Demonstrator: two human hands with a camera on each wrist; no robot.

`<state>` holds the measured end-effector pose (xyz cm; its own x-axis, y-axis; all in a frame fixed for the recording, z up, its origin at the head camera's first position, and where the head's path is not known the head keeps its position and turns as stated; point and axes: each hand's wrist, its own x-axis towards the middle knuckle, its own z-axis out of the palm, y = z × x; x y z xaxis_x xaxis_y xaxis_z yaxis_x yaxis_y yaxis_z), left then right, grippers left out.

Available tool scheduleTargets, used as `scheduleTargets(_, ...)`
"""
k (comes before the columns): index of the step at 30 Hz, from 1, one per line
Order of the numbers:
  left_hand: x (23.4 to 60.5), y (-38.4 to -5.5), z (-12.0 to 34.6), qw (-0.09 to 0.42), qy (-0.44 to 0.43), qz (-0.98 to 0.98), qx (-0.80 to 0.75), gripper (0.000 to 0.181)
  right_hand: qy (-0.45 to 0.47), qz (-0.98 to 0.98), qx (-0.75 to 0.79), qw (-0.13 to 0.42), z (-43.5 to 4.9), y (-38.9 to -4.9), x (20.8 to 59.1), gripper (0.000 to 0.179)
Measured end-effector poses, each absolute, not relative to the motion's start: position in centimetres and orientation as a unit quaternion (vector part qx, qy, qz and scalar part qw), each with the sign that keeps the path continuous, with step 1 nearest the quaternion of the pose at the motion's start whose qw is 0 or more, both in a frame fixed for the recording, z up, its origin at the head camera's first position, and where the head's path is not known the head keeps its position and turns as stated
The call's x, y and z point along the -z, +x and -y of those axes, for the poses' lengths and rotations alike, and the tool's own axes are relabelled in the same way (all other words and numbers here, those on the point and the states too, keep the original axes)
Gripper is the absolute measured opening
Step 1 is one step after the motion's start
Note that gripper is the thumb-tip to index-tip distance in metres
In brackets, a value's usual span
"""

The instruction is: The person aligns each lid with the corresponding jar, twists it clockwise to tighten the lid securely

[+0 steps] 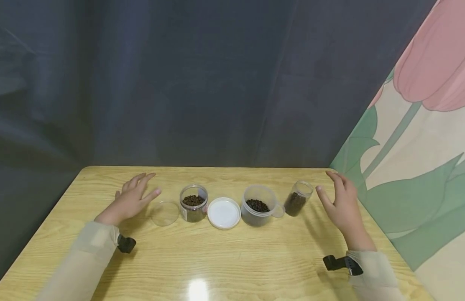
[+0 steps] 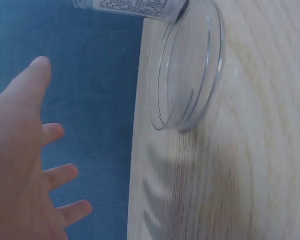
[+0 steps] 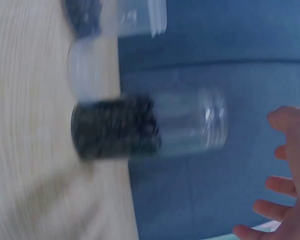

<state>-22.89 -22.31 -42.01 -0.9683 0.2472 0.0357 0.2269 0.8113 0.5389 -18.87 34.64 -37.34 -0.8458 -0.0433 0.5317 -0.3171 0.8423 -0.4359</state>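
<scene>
My left hand [image 1: 131, 201] hovers over the table's left part with spread fingers, holding nothing. Just beside it lies a clear round lid [image 2: 187, 70]. A short clear jar [image 1: 194, 205] with brown granules stands right of that lid; its printed label [image 2: 135, 6] shows in the left wrist view. My right hand [image 1: 341, 205], fingers apart and nothing in it, is in the air right of a tall clear jar [image 3: 150, 125] partly filled with dark granules. Next to the tall jar are a small translucent lid [image 1: 279, 210] and a wider translucent tub [image 1: 258, 209] holding dark granules.
A white round lid [image 1: 224, 213] lies between the short jar and the tub. The wooden table [image 1: 225, 259] ends at a dark curtain [image 1: 210, 83] behind the row. To the right rises a wall with painted tulips [image 1: 424, 167].
</scene>
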Motion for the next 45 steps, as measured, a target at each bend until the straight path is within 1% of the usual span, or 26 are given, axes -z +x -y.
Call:
scheduleTargets(6, 41.7, -22.2, 21.5, 0.023, 0.145, -0.938, -0.315, 0.072, 0.135, 0.893, -0.283, 0.322, -31.7, -17.6, 37.1, 0.052)
scheduleTargets(9, 41.3, -22.0, 20.9, 0.017, 0.158, -0.929, -0.335, 0.069, 0.152, 0.876, -0.293, 0.351, -30.1, -16.9, 37.2, 0.052)
scheduleTargets(13, 40.9, -21.6, 20.1, 0.011, 0.165, -0.920, -0.356, 0.066, 0.198, 0.847, -0.305, 0.387, -28.0, -16.0, 37.6, 0.051)
scheduleTargets(15, 40.9, -21.4, 19.8, 0.012, 0.167, -0.916, -0.364, 0.067, 0.221, 0.834, -0.318, 0.393, -26.9, -15.6, 37.8, 0.049)
scheduleTargets(19, 41.0, -21.0, 19.6, 0.014, 0.171, -0.911, -0.374, 0.071, 0.254, 0.815, -0.350, 0.386, -24.5, -15.0, 38.3, 0.047)
scheduleTargets(23, 41.2, -20.9, 19.3, 0.008, 0.189, -0.911, -0.368, 0.076, 0.280, 0.800, -0.392, 0.357, -22.2, -14.5, 38.8, 0.050)
scheduleTargets(28, 41.5, -20.8, 19.0, 0.026, 0.204, -0.915, -0.347, 0.087, 0.327, 0.770, -0.464, 0.293, -19.5, -14.2, 39.3, 0.060)
scheduleTargets(30, 41.5, -20.8, 18.9, 0.034, 0.205, -0.917, -0.339, 0.090, 0.347, 0.765, -0.471, 0.270, -18.5, -14.4, 39.6, 0.061)
scheduleTargets(33, 41.4, -20.9, 19.0, 0.032, 0.206, -0.922, -0.325, 0.091, 0.369, 0.766, -0.473, 0.231, -17.1, -14.8, 40.2, 0.061)
scheduleTargets(36, 41.3, -20.9, 19.0, 0.027, 0.205, -0.926, -0.315, 0.091, 0.358, 0.777, -0.488, 0.174, -15.8, -15.1, 40.8, 0.059)
scheduleTargets(40, 41.8, -21.0, 18.9, 0.030, 0.200, -0.930, -0.306, 0.093, 0.315, 0.792, -0.512, 0.108, -14.5, -15.5, 41.8, 0.060)
scheduleTargets(45, 42.4, -21.1, 18.8, 0.036, 0.193, -0.935, -0.294, 0.093, 0.255, 0.808, -0.527, 0.062, -12.9, -15.9, 42.6, 0.064)
